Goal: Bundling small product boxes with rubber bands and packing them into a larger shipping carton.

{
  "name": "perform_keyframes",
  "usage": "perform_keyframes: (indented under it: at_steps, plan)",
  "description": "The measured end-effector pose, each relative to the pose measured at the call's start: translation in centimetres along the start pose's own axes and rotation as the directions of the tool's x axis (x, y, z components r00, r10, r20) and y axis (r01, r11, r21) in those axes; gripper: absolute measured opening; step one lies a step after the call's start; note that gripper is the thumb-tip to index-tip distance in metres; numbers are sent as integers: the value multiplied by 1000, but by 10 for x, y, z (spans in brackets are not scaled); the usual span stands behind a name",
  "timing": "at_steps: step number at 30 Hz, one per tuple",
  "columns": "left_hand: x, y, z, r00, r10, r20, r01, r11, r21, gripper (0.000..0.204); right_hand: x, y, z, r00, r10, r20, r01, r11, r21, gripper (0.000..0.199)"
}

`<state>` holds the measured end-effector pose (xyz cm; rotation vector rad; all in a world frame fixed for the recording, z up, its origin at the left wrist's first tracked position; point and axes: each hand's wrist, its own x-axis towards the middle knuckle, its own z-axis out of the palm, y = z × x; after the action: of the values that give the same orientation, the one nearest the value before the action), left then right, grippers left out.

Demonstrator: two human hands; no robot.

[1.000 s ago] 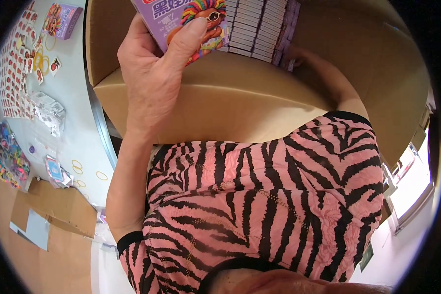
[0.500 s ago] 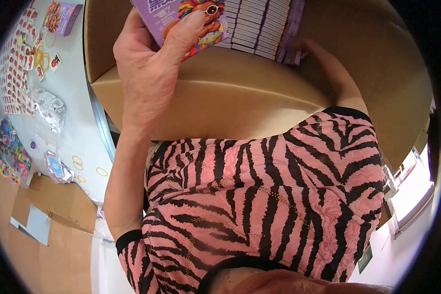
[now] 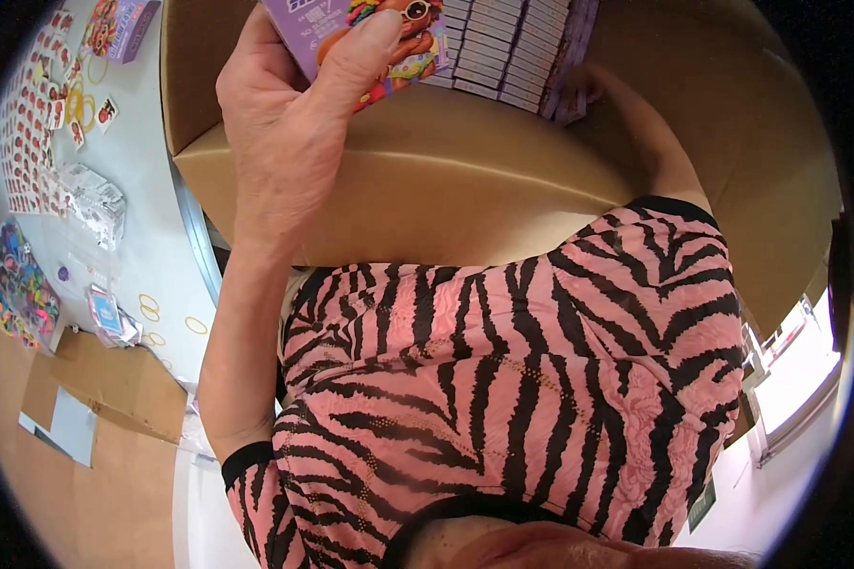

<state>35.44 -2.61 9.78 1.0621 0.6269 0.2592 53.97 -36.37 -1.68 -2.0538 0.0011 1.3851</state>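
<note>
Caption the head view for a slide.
Left hand holds a purple illustrated box over a brown cardboard carton of stacked boxes.

- Bright, even daylight; a window (image 3: 795, 375) at the lower right glares white.
- Soft shadow inside the cardboard box (image 3: 427, 190).
- Fisheye bends edges; corners black.
- Close shirt (image 3: 503, 398) slightly soft.

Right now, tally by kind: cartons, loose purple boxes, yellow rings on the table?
Cardboard carton: 1
Loose purple box: 2, one in the left hand at, one on the table
Yellow rings clearly visible by the table's near edge: 3
Total: 6
</note>
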Motion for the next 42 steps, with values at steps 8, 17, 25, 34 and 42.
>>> perform_keyframes:
  at_steps: [8, 17, 25, 34, 42]
  plan:
    - [0, -3, 3, 999, 46, -19, -46, 999, -10, 34, 194, 160, -35, 925, 366, 104, -222, 740, -635, 37]
    - [2, -5, 4, 999, 40, 7, -40, 998, 39, 34, 200, 219, -17, 973, -186, -140, 47, 744, -666, 49]
    - [5, -20, -33, 991, 123, 47, -126, 991, 52, 32, 235, 258, -67, 943, -330, 47, 198, 441, -876, 39]
    - [7, -28, -24, 985, 151, 87, -154, 987, 36, 27, 191, 163, 15, 973, -209, 101, 222, 714, -663, 39]
    - [9, -25, -23, 982, 164, 89, -165, 986, 7, 28, 175, 87, 11, 979, -103, 177, 171, 887, -429, 40]
